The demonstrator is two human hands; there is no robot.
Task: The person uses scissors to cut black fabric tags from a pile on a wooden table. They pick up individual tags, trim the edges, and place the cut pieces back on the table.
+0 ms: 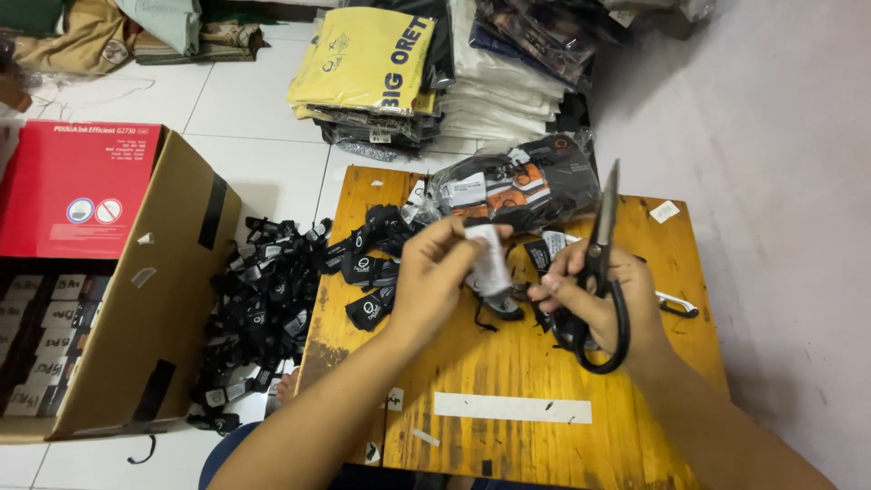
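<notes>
Over a low wooden table (508,363), my left hand (434,277) pinches a small white tag (488,259) with a black piece hanging below it. My right hand (594,295) holds black-handled scissors (601,263) with the closed blades pointing up and away; its fingertips reach toward the tag's lower end. Several black labels (367,263) lie on the table's left part, just left of my left hand. Behind the hands rests a clear bag of black, orange and white cloth (517,186).
A heap of black labels (259,299) covers the floor left of the table. An open cardboard box (100,281) with a red lid and rows of tags stands at far left. Stacks of packed shirts (381,73) lie behind. A white tape strip (513,408) crosses the tabletop.
</notes>
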